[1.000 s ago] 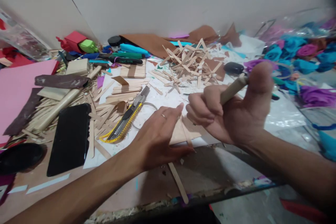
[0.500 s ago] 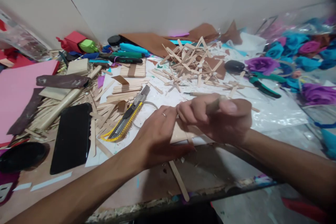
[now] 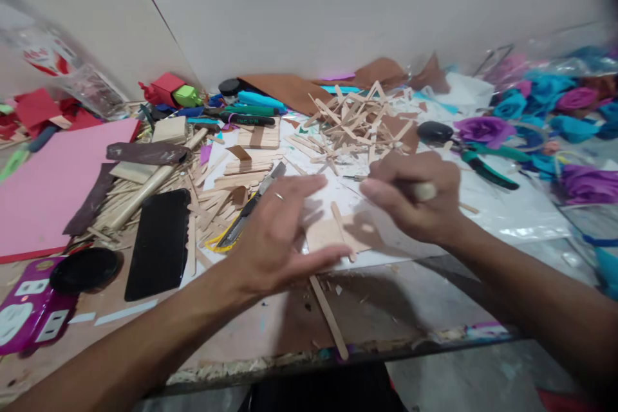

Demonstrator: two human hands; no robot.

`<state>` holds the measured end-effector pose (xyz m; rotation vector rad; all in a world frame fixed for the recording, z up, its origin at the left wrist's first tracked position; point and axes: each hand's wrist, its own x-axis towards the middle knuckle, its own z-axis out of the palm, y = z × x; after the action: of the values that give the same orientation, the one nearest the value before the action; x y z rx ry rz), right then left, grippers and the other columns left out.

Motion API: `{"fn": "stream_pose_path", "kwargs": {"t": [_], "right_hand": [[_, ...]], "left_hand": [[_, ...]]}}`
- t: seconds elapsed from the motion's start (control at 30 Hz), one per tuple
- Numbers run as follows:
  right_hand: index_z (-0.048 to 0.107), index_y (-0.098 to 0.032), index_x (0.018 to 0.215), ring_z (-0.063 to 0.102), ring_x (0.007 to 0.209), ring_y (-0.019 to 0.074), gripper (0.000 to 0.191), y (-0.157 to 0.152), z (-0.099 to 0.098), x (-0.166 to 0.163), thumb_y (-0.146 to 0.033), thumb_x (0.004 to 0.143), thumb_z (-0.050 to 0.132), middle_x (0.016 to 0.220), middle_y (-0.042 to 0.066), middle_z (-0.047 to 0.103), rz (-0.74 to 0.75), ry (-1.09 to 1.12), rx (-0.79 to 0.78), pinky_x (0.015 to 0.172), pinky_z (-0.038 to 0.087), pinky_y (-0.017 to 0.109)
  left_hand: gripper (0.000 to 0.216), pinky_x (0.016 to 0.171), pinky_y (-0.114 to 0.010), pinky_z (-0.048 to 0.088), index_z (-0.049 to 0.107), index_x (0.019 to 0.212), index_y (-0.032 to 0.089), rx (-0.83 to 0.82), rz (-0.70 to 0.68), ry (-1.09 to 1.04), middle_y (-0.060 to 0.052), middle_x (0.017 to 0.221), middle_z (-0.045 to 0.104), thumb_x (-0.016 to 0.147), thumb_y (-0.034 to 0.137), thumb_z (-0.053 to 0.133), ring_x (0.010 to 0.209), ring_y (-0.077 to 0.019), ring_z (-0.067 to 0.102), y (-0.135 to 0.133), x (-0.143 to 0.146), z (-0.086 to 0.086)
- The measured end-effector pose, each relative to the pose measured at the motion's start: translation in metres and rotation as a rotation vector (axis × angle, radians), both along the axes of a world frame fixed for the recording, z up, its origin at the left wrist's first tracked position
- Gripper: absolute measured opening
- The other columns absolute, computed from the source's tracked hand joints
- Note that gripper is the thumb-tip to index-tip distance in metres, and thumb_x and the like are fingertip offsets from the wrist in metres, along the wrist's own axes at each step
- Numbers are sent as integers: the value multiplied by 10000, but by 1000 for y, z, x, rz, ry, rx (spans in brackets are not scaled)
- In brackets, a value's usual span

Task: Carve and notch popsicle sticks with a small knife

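Short wooden stick (image 3: 342, 230) lies just right of my left hand (image 3: 281, 226), nearest its thumb; those fingers spread wide with nothing visibly gripped, though whether the thumb touches, I can't tell. My right hand (image 3: 405, 199), farther right, curls around a pale handle (image 3: 425, 191). The stick's long axis points away from me, leaning left, across a flat wooden piece (image 3: 322, 235)
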<state>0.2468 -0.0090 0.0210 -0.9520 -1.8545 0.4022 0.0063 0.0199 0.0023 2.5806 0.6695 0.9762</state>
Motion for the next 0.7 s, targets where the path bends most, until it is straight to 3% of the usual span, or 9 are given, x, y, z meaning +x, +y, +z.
{"fn": "stream_pose_path", "kwargs": {"t": [0.1,0.2,0.3,0.47,0.6,0.7], "right_hand": [[545,-209,694,404,489,87,301,4,-4,-4,-233,942,714,564,-52,509,-32,-163,196,501,309,266],[590,-187,726,460,526,84,261,8,-9,-4,-236,966,679,606,-37,564,-48,-219,229,538,347,242],[612,-175,740,480,550,93,250,11,-14,-3,-246,974,661,623,-26,576,-50,-270,252,555,357,239],[611,-174,726,477,540,93,258,11,-18,-4,-234,974,649,617,-27,570,-35,-279,247,545,350,233],[610,-175,717,475,544,97,271,9,-18,-6,-236,979,641,617,-23,568,-18,-299,233,548,343,239],[613,-171,723,477,546,98,272,7,-17,-7,-240,984,638,620,-22,561,-12,-306,229,551,341,244]], "left_hand": [[320,906,-409,590,595,1236,261,22,167,-98,-44,1104,698,957,365,714,1016,-213,690,-8,-17,32],[190,883,-385,586,636,1150,239,99,99,54,-40,1035,717,967,240,688,961,-199,687,-23,-36,43],[150,840,-370,584,652,1115,171,113,-3,263,-75,1009,709,976,123,622,943,-205,682,-37,-57,32],[108,791,-337,569,666,1092,157,8,32,343,-84,1000,672,989,165,637,898,-191,658,-47,-82,15],[113,801,-340,564,659,1099,171,-8,39,352,-87,1039,669,1015,221,603,924,-198,655,-49,-75,14],[147,801,-371,558,657,1027,169,26,139,468,-90,1015,667,1039,266,547,924,-225,657,-45,-58,7]]}}
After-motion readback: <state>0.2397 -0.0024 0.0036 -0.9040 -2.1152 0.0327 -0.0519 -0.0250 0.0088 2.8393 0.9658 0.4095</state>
